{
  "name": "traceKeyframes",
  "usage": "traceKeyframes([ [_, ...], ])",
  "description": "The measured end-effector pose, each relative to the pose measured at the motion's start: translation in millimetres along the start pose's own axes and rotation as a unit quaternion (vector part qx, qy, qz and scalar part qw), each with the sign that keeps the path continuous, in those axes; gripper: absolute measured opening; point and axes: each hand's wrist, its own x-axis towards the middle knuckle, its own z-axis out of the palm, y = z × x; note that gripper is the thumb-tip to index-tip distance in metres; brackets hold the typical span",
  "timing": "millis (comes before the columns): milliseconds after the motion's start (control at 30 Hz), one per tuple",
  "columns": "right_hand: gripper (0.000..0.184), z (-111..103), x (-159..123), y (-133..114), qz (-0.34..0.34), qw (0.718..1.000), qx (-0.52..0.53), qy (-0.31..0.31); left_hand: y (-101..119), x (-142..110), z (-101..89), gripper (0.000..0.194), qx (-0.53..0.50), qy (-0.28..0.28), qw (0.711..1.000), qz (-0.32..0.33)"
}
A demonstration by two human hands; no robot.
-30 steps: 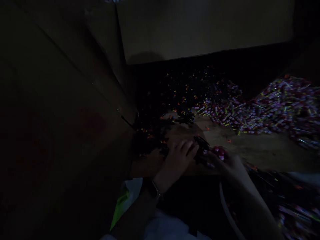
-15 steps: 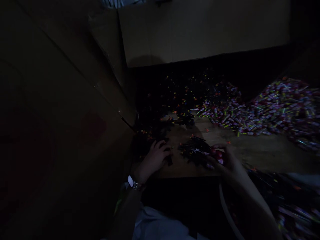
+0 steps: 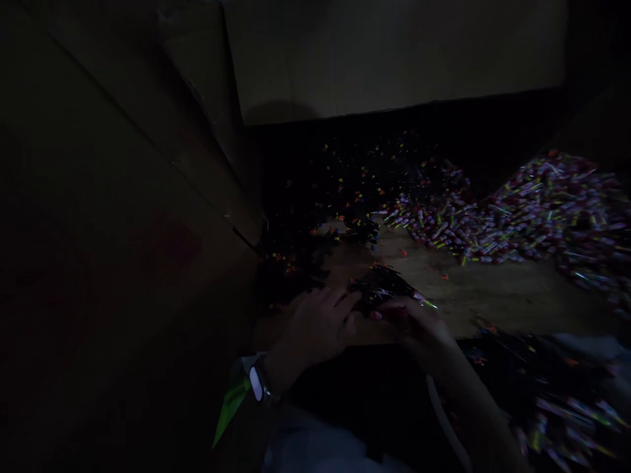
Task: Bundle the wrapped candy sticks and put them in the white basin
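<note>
The scene is very dark and blurred. My left hand [image 3: 318, 328], with a watch [image 3: 256, 383] at the wrist, reaches over the near edge of the wooden board [image 3: 483, 295], its fingers stretched apart and nothing visible in them. Just right of it, my right hand [image 3: 421, 325] is curled around small shiny red pieces [image 3: 401, 318], mostly hidden by the fingers. Directly beyond both hands lies a loose bunch of thin black sticks [image 3: 382, 282]. A thin piece with a yellow end [image 3: 424, 301] pokes out beside my right hand.
A large heap of small red, white and yellow tube-like pieces [image 3: 537, 210] spreads over the right. Dark pieces with orange and yellow bits [image 3: 345, 187] lie farther back. Cardboard walls [image 3: 404, 59] stand behind and at left. More pieces [image 3: 572, 414] are at lower right.
My left hand has moved right, toward my right hand. My right hand has shifted left and turned over, so the red pieces show less. The view has shifted slightly.
</note>
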Motion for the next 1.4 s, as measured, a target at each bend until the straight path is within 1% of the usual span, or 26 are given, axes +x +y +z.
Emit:
traceKeyframes([
  [67,0.016,-2.5,-0.9,-2.5,-0.028,1.0,-0.009,0.003,7.1,0.4,-6.5,0.029,0.002,0.011,1.0,0.013],
  [133,0.019,-5.6,-2.6,-5.7,-0.052,0.999,-0.009,0.005,12.2,1.1,-11.2,0.026,0.01,0.03,0.999,0.025],
  [233,0.02,-8.7,-6.5,-11.2,-0.072,0.997,-0.013,0.008,17.6,1.3,-15.6,0.026,0.014,0.056,0.997,0.052],
  [433,0.023,-10.4,-14.4,-19.3,-0.116,0.993,-0.019,0.028,21.5,0.4,-17.6,0.025,0.025,0.074,0.994,0.074],
  [533,0.024,-9.3,-14.2,-15.6,-0.113,0.993,-0.035,0.026,19.8,1.3,-13.9,0.023,0.029,0.079,0.993,0.077],
  [667,0.022,-6.3,-10.4,-5.1,-0.123,0.991,-0.049,0.027,14.8,1.5,-2.3,0.019,0.021,0.076,0.994,0.069],
  [800,0.016,-6.7,-8.8,-1.3,-0.118,0.992,-0.04,-0.003,11.1,-0.1,8.8,0.019,-0.007,0.067,0.996,0.067],
  [967,0.013,-10.7,-11.0,-2.9,-0.096,0.994,-0.036,-0.029,11.2,-0.3,11.9,0.02,0.002,0.075,0.995,0.068],
  [1100,0.012,-8.7,-11.2,0.5,-0.095,0.994,-0.052,-0.024,11.2,0.0,12.9,0.019,0.013,0.062,0.996,0.07],
  [1200,0.012,-3.1,-10.9,6.2,-0.093,0.995,-0.041,-0.011,10.4,-0.4,14.8,0.018,0.023,0.055,0.996,0.074],
  [1333,0.012,3.6,-11.3,10.4,-0.087,0.995,-0.046,0.027,9.8,-0.4,17.9,0.013,0.052,0.062,0.994,0.078],
  [1400,0.012,3.9,-11.8,9.5,-0.076,0.995,-0.056,0.035,11.0,0.5,19.5,0.011,0.082,0.051,0.992,0.081],
])
